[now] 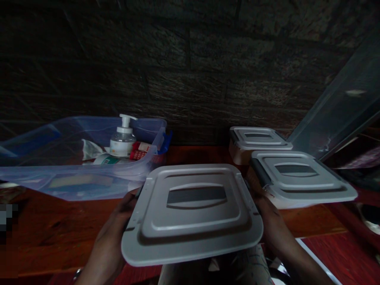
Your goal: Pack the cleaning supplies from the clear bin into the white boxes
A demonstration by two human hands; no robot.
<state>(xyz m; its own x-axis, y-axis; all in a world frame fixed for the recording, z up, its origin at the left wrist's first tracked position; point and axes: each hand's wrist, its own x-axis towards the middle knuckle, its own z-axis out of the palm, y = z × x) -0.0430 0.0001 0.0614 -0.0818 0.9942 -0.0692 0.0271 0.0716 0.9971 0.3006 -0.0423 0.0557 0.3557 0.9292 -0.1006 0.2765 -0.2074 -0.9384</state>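
A storage box with a pale grey lid (196, 215) and a dark inset in its middle is held level in front of me. My left hand (118, 221) grips its left side, and my right hand (268, 217) grips the right side. The lid is on, so the contents are hidden, and the lid covers most of my fingers. Just right of my right hand stands a second lidded storage box (303, 174), with a smaller-looking third one (261, 138) behind it.
A clear bluish plastic bin (89, 170) stands at left, holding a pump bottle (122, 138), a red packet (139, 150) and other items. Behind the wooden bench (59, 229) rises a dark brick wall (184, 71). A grey panel (329, 99) slants at right.
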